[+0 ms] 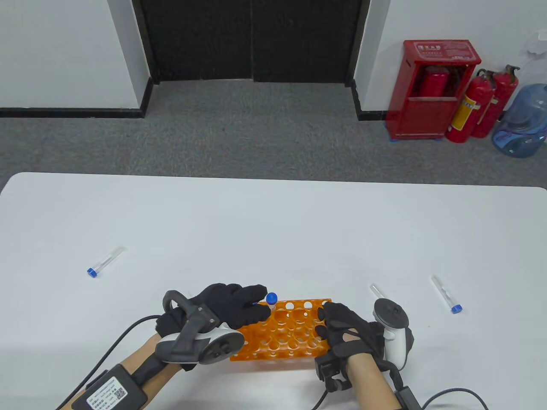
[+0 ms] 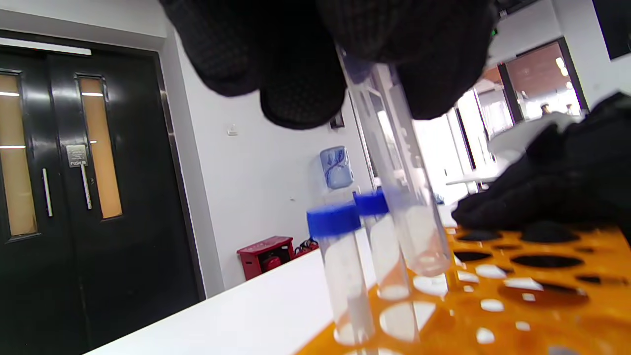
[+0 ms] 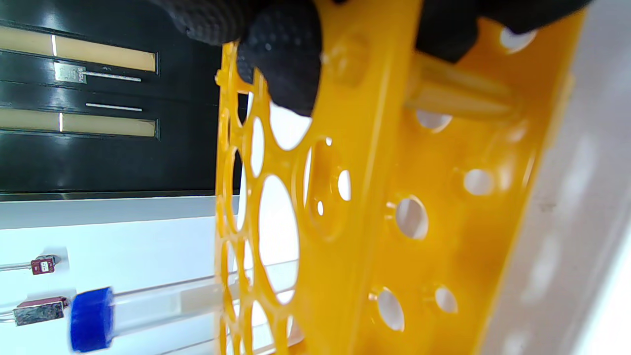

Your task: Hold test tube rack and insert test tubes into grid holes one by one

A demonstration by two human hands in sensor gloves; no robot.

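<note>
An orange test tube rack (image 1: pixel 284 335) lies at the table's near edge. My right hand (image 1: pixel 337 324) grips its right end; in the right wrist view my fingers (image 3: pixel 281 59) hook over its top plate (image 3: pixel 365 207). My left hand (image 1: pixel 252 304) is over the rack's far left corner and pinches a clear test tube (image 2: pixel 399 177) upright, its round bottom just above a hole. Two blue-capped tubes (image 2: pixel 340 266) (image 2: pixel 379 241) stand in the rack (image 2: pixel 517 305) beside it. One blue cap (image 1: pixel 271 297) shows in the table view.
Loose blue-capped tubes lie on the white table (image 1: pixel 273 230): one at the far left (image 1: pixel 104 261), one at the right (image 1: pixel 446 294). Another tube (image 1: pixel 376 291) lies just behind my right tracker. The floor beyond holds a red cabinet (image 1: pixel 431 89) and fire extinguishers.
</note>
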